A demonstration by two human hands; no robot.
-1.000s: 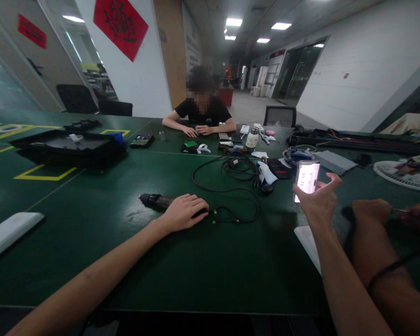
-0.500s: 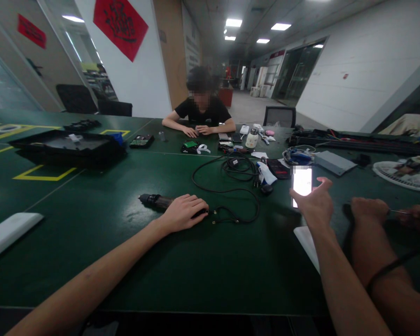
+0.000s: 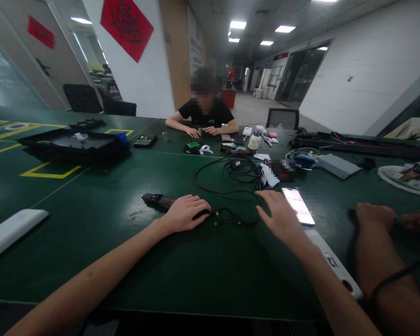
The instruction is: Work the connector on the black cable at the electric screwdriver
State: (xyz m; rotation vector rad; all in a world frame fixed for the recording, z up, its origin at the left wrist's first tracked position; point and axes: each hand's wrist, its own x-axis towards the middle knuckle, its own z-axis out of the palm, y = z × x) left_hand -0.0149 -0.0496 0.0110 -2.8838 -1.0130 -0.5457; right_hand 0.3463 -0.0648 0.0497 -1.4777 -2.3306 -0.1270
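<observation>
My left hand [image 3: 189,212] lies over the rear of a dark electric screwdriver [image 3: 157,200], its fingers curled round the body. The tool rests on its side, with its tip pointing left. From its back end a black cable [image 3: 231,215] with small metal connector ends runs to the right; I cannot tell whether they are joined. My right hand [image 3: 278,214] is above the table beside the cable, fingers apart, holding nothing. Just right of it a lit phone [image 3: 298,205] lies face up, touching or close to a white slab-like case [image 3: 336,266] with dark markings, partly behind my forearm.
A coiled black cord [image 3: 240,165] lies further back. Across the table a person [image 3: 205,109] handles small parts. Another person's hand [image 3: 375,214] rests at right. A black tray [image 3: 77,147] and a white bar [image 3: 16,233] are at left; a white fan grille [image 3: 404,182] is far right.
My right hand has let go of the phone, which now lies on the table, and has moved left with spread fingers. My left hand stays on the screwdriver.
</observation>
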